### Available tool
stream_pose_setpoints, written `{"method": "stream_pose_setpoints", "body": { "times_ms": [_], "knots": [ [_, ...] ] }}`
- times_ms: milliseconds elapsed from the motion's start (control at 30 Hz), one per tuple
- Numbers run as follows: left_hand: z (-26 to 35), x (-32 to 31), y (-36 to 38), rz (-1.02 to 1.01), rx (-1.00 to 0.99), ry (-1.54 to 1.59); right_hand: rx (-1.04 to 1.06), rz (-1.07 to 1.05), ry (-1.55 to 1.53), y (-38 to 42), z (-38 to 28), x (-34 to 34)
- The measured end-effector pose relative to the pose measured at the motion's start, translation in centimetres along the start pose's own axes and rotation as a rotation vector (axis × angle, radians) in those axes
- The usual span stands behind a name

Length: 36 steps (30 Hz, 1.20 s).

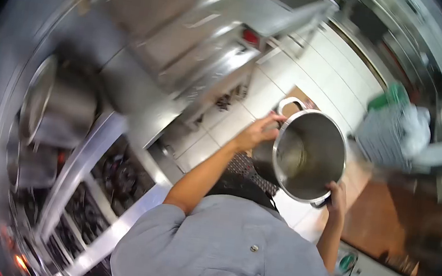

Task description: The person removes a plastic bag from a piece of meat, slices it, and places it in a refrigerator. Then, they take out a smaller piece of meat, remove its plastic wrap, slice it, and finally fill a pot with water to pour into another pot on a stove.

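A deep metal pot (314, 141) is held in front of my body, its mouth tilted up toward me. Inside, the grey walls are bare, with a faint yellowish stain on the bottom. My right hand (337, 196) is closed around the dark handle at the near right of the rim. On the other side, my left hand (257, 132) grips the pot's outer wall close to the rim, beside the far loop handle (291, 101). Its fingertips are partly blurred.
To the left stand a stove (111, 179) with burners and a large pot (65, 105). A steel counter (147, 107) runs beyond it. Grey crates (384, 133) with plastic bags sit on the right, near a brown board-like surface (388, 214). White tiles (329, 68) cover the floor.
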<state>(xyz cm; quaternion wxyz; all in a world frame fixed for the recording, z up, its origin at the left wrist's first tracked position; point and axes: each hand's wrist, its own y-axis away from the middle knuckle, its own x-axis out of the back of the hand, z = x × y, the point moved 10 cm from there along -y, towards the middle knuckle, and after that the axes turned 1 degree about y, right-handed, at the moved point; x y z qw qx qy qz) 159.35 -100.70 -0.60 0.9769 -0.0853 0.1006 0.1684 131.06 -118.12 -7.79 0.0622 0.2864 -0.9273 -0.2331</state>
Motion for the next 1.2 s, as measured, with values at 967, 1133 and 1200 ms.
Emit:
{"method": "stream_pose_setpoints", "body": {
  "times_ms": [967, 1133, 1200],
  "knots": [
    [-5.2, 35.5, -39.4, 0.727, 0.178, -0.194, 0.376, -0.11, -0.082, -74.6, -45.5, -30.6],
    [-4.6, 39.6, -40.9, 1.174, 0.127, -0.209, 0.215, -0.349, 0.354, -95.0, -42.8, -44.1],
    [-5.8, 39.9, -40.4, 1.36, 0.137, -0.144, 0.214, -0.336, 0.523, -99.8, -43.4, -48.3]
  ]
}}
